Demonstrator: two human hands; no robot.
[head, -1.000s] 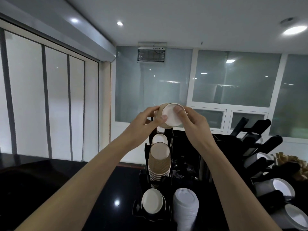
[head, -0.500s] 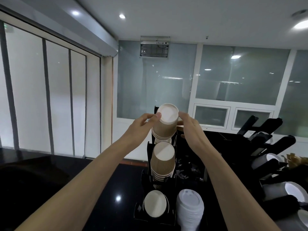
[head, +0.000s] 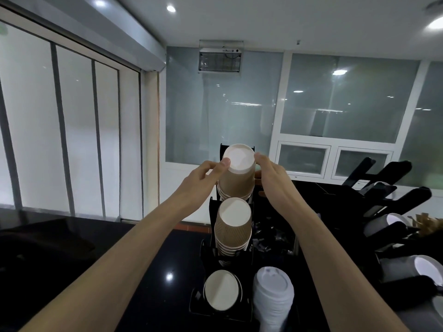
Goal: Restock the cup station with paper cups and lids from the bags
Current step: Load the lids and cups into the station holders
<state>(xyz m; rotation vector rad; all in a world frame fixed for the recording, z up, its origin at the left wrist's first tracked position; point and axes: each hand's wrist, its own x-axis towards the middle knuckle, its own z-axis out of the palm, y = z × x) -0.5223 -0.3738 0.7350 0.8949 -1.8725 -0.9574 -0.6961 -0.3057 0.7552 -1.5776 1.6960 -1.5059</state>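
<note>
Lowered since a second ago from a sideways tilt at chest height, the cup stack [head: 237,174] now sits bottom-up in the top slot of the black rack [head: 211,236]. Left hand [head: 202,179] pinches the top cup's base edge with thumb and curled fingers; right hand [head: 273,178] touches the opposite edge with its thumb, fingers relaxed beside the stack. Below the stack in the rack, a ribbed cup stack [head: 233,227] fills the middle slot; lower still sit a white-bottomed cup [head: 221,289] and white lids [head: 273,295].
</note>
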